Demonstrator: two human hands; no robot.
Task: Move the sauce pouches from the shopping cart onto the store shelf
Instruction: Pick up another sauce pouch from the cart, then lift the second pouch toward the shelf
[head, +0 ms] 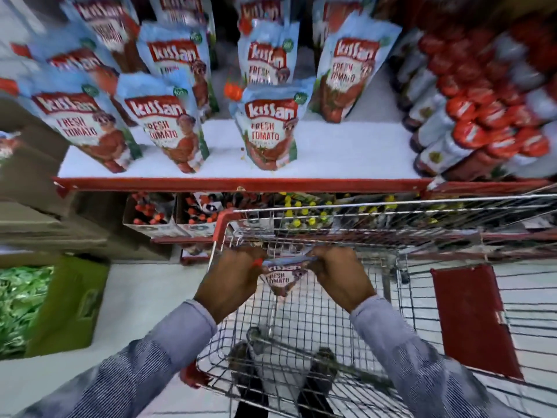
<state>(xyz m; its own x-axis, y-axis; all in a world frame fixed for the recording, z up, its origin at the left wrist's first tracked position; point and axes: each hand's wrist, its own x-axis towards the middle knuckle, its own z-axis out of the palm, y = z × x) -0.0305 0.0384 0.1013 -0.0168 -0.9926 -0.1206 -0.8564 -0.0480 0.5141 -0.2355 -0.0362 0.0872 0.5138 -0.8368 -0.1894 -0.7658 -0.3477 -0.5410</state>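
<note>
A: What are the hands doing?

B: The left hand (232, 279) and the right hand (334, 276) both hold one sauce pouch (281, 277). Each hand is closed on a top corner of it. The pouch hangs between them, above the wire bottom of the shopping cart (301, 321), near the cart's far rim.

A: What is on the shelf?

B: Lots of the same pouches (268, 128) stand up on the white shelf (346, 152). Three stand in a row near its red front edge, toward the left side. More stand behind them. The right part of the front edge is bare.

A: And at the right end of the shelf?

B: Bottles with red caps (470, 131) are packed close together there.

A: Anything else in the cart?

B: A red flap (473, 318) lies on its right side. I see no other pouch in it.
</note>
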